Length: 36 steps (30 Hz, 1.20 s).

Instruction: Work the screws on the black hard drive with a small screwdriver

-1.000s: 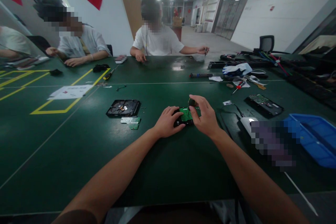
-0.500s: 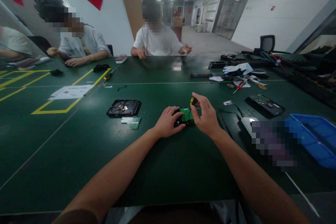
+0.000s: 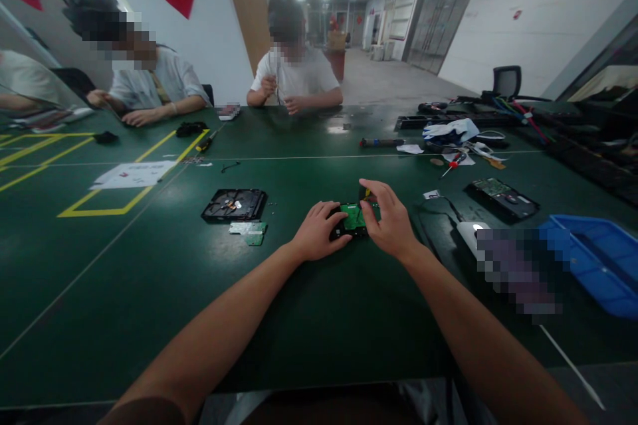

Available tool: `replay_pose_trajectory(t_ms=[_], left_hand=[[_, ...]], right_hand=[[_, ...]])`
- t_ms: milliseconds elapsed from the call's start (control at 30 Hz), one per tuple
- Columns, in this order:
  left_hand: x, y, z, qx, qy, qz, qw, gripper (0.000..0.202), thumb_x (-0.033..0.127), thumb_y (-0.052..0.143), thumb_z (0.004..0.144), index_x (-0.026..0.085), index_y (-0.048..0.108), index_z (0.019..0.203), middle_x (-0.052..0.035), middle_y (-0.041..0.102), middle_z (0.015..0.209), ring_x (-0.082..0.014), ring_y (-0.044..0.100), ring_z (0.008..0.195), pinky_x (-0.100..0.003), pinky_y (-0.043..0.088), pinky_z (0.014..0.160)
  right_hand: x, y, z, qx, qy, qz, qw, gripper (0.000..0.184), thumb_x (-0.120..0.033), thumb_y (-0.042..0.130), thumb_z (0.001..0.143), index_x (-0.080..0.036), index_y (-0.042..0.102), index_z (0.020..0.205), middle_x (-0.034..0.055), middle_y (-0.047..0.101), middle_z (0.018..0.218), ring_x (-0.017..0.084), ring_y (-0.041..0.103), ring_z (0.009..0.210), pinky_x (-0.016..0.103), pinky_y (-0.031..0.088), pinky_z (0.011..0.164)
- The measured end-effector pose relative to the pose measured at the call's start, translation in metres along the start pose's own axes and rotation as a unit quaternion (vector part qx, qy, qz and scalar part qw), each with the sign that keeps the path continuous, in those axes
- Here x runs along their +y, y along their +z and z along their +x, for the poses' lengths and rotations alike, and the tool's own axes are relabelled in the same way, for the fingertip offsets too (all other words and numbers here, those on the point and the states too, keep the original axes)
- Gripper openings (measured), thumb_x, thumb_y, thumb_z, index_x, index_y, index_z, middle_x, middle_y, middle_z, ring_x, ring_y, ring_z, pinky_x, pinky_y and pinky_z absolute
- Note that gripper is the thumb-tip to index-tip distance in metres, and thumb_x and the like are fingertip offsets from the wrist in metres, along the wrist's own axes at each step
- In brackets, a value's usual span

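A hard drive point(image 3: 353, 218) lies on the green table with its green circuit board facing up. My left hand point(image 3: 319, 231) grips its left end, thumb at the near edge and fingers over the far side. In my right hand point(image 3: 389, 220) is a short yellow and black screwdriver point(image 3: 366, 193), pinched by the handle and held upright over the board. The hand hides the drive's right end, and I cannot make out the screwdriver's tip. Left of my hands sits another hard drive point(image 3: 234, 204), with a detached circuit board point(image 3: 255, 234) just in front of it and tiny screws beside it.
On the right are a third hard drive point(image 3: 502, 199), a pale cabled device point(image 3: 471, 236) and a blue plastic tray point(image 3: 598, 265). A red screwdriver point(image 3: 452, 165) and gloves point(image 3: 451, 130) lie farther back. Co-workers sit across the table, one a person in white point(image 3: 294, 76).
My right fingers have shifted slightly round the screwdriver handle, covering more of it. My left hand stays on the drive. The person opposite has drawn their hands together.
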<state>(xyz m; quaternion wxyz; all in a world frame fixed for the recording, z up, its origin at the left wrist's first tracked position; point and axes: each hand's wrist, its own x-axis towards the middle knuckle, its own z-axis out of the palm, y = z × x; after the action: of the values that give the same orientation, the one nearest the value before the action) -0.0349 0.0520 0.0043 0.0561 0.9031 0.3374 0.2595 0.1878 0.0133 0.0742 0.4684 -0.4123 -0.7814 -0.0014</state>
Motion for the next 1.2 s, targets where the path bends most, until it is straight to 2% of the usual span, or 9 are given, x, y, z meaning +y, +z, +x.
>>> replay_pose_trajectory(t_ms=[200,433,633,867,1033,1200], left_hand=[[-0.0003,0.0002,0.0003,-0.002,-0.002,-0.001,1.000,0.058,0.053,0.071,0.094,0.024,0.061,0.142,-0.0154,0.052,0.154,-0.0386,0.047,0.145,-0.064,0.035,0.125],[-0.0002,0.0002,0.0006,-0.004,0.000,0.005,1.000,0.057,0.053,0.070,0.094,0.023,0.062,0.141,-0.0157,0.052,0.154,-0.0379,0.047,0.145,-0.064,0.035,0.125],[0.0002,0.0008,0.0005,0.000,-0.002,0.002,1.000,0.058,0.052,0.072,0.093,0.023,0.062,0.142,-0.0158,0.052,0.154,-0.0381,0.047,0.145,-0.063,0.035,0.125],[-0.0005,0.0007,0.0011,-0.007,-0.004,0.004,1.000,0.058,0.054,0.071,0.093,0.024,0.061,0.142,-0.0151,0.051,0.155,-0.0384,0.047,0.146,-0.064,0.035,0.125],[0.0000,-0.0006,0.0012,-0.007,-0.001,0.003,1.000,0.057,0.053,0.070,0.094,0.024,0.061,0.142,-0.0159,0.052,0.154,-0.0387,0.047,0.144,-0.064,0.035,0.124],[0.0016,-0.0027,0.0015,-0.007,0.003,0.004,1.000,0.056,0.053,0.069,0.095,0.022,0.060,0.142,-0.0166,0.051,0.154,-0.0384,0.047,0.146,-0.064,0.034,0.125]], right_hand=[[0.0028,-0.0002,-0.0003,0.030,0.005,-0.020,0.999,0.043,-0.024,0.061,0.101,-0.034,0.056,0.143,0.0098,0.060,0.123,0.028,0.064,0.113,0.049,0.062,0.093],[0.0041,0.0014,-0.0014,0.015,0.009,-0.011,1.000,0.059,-0.017,0.053,0.102,-0.033,0.043,0.158,0.0107,0.063,0.141,0.029,0.067,0.117,0.055,0.058,0.102],[0.0019,-0.0002,-0.0005,0.015,0.000,-0.014,1.000,0.053,-0.021,0.057,0.102,-0.032,0.049,0.154,0.0120,0.062,0.137,0.030,0.063,0.124,0.051,0.060,0.100],[0.0046,0.0003,-0.0025,0.012,0.007,-0.027,1.000,0.052,-0.022,0.059,0.103,-0.031,0.049,0.152,0.0092,0.068,0.130,0.025,0.070,0.106,0.048,0.060,0.096],[0.0060,0.0002,-0.0028,0.027,0.009,-0.035,0.999,0.048,-0.027,0.063,0.102,-0.032,0.051,0.148,0.0078,0.068,0.123,0.024,0.070,0.099,0.045,0.061,0.089],[0.0071,0.0001,-0.0030,0.042,0.013,-0.042,0.998,0.048,-0.029,0.065,0.101,-0.033,0.051,0.147,0.0074,0.067,0.118,0.025,0.069,0.095,0.047,0.062,0.088]])
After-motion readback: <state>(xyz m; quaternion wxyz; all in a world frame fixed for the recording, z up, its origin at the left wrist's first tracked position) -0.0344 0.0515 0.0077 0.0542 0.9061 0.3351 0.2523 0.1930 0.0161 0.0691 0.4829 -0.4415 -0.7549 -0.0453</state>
